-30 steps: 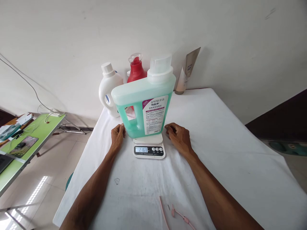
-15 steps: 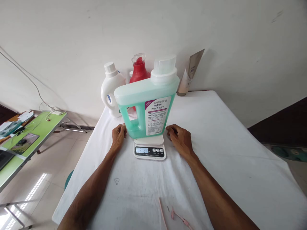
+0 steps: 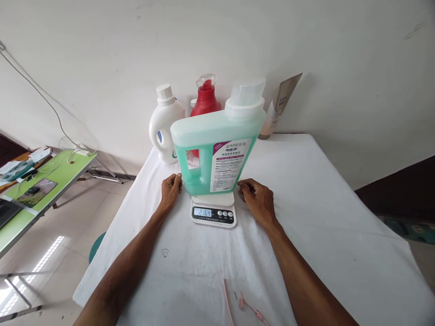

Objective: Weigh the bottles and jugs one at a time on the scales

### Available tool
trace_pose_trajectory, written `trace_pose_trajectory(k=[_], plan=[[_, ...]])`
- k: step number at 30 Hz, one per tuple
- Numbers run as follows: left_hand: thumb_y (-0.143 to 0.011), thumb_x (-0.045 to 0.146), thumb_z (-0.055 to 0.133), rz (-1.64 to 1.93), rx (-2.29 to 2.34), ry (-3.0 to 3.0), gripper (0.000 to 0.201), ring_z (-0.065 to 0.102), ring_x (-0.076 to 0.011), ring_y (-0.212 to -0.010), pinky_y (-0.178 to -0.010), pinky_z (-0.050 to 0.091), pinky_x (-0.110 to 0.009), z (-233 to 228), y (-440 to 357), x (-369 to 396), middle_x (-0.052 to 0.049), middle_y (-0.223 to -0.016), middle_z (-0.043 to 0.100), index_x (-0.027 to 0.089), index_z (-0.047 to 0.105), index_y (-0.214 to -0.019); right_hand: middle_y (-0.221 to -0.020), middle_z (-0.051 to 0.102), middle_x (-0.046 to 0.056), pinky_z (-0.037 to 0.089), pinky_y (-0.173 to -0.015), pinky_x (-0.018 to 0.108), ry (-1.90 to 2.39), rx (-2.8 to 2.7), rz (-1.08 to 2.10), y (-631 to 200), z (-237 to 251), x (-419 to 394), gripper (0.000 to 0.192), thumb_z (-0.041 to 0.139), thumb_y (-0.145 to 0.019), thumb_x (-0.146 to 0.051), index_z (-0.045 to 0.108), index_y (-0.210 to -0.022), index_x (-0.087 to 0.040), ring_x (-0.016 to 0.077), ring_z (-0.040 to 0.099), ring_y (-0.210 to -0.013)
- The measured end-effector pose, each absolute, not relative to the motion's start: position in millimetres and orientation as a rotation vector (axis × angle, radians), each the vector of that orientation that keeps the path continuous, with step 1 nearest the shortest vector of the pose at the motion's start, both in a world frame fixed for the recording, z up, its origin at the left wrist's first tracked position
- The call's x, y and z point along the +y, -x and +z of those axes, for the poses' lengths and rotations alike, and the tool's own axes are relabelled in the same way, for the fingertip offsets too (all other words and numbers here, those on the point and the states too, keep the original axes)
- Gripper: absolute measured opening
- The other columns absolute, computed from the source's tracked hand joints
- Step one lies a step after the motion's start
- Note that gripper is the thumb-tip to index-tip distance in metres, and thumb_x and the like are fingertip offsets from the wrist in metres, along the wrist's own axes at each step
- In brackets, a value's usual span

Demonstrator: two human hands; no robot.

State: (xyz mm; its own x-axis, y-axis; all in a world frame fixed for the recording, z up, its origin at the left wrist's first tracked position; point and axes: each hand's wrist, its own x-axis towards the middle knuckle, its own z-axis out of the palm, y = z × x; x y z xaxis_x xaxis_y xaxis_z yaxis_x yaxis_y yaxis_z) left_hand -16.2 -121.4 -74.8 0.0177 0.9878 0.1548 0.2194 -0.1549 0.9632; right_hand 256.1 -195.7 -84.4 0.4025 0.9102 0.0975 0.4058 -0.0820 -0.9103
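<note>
A large translucent jug (image 3: 199, 136) of green liquid, with a white cap and a printed label, stands upright on a small white kitchen scale (image 3: 213, 213) whose display reads 2164. My left hand (image 3: 171, 189) rests on the white tablecloth at the jug's lower left corner, fingers curled, touching or almost touching it. On the cloth just right of the scale's platform lies my right hand (image 3: 258, 200), fingers curled, holding nothing.
Behind the jug by the wall stand a white bottle (image 3: 166, 124), a red bottle (image 3: 205, 97) and a leaning beige tube (image 3: 282, 104). A thin pink object (image 3: 249, 307) lies at the near edge of the white-clothed table (image 3: 322, 203). A green table (image 3: 41, 199) with cables stands at left.
The view has shifted slightly, so everything sits a bit further right. The scale reading went from 2163 to 2164. Both hands stay beside the jug.
</note>
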Motion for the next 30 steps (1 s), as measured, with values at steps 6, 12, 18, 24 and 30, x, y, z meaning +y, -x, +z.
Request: trace_pose_trajectory(k=[6, 12, 18, 24, 30], plan=[[-0.094, 0.067, 0.055, 1.214, 1.331, -1.499, 0.057, 0.046, -0.0124, -0.053, -0.057, 0.036, -0.028, -73, 17, -126, 0.002, -0.053, 0.049, 0.021, 0.049, -0.060, -0.072, 0.070, 0.003, 0.046, -0.067, 0.033, 1.623, -1.108, 0.734, -257, -87, -198, 0.039, 0.058, -0.081, -0.055, 0.075, -0.090, -0.021, 0.0212, 0.060, -0.064], [-0.087, 0.085, 0.048, 1.290, 1.294, -1.389, 0.067, 0.053, -0.0161, -0.055, -0.056, 0.043, -0.029, -69, 19, -138, -0.001, -0.059, 0.055, 0.021, 0.053, -0.066, -0.063, 0.062, 0.003, 0.043, -0.056, 0.032, 1.588, -1.211, 0.684, -255, -82, -205, 0.048, 0.050, -0.079, -0.063, 0.069, -0.085, -0.020, 0.0203, 0.056, -0.057], [-0.086, 0.086, 0.052, 1.583, 1.232, -1.465, 0.070, 0.072, -0.0303, -0.099, -0.087, 0.059, -0.044, -13, 18, -151, -0.010, -0.107, 0.076, 0.022, 0.069, -0.106, -0.060, 0.057, -0.001, 0.044, -0.050, 0.029, 1.547, -1.298, 0.767, -260, -76, -209, 0.034, 0.054, -0.079, -0.055, 0.064, -0.081, -0.022, 0.0183, 0.053, -0.053], [-0.088, 0.075, 0.062, 1.480, 0.978, -1.648, 0.060, 0.071, -0.0310, -0.106, -0.091, 0.057, -0.042, 55, -3, -159, -0.010, -0.114, 0.076, 0.021, 0.068, -0.114, -0.076, 0.060, -0.001, 0.049, -0.068, 0.030, 1.529, -1.330, 0.706, -257, -76, -245, 0.022, 0.057, -0.087, -0.044, 0.061, -0.087, -0.023, 0.0192, 0.058, -0.071], [-0.079, 0.076, 0.070, 1.347, 0.984, -1.545, 0.060, 0.053, -0.0173, -0.064, -0.060, 0.043, -0.029, 58, -19, -139, -0.003, -0.065, 0.059, 0.018, 0.058, -0.066, -0.085, 0.066, 0.003, 0.046, -0.073, 0.029, 1.533, -1.506, 0.515, -256, -113, -299, 0.026, 0.046, -0.106, -0.038, 0.062, -0.096, -0.022, 0.0198, 0.063, -0.076]])
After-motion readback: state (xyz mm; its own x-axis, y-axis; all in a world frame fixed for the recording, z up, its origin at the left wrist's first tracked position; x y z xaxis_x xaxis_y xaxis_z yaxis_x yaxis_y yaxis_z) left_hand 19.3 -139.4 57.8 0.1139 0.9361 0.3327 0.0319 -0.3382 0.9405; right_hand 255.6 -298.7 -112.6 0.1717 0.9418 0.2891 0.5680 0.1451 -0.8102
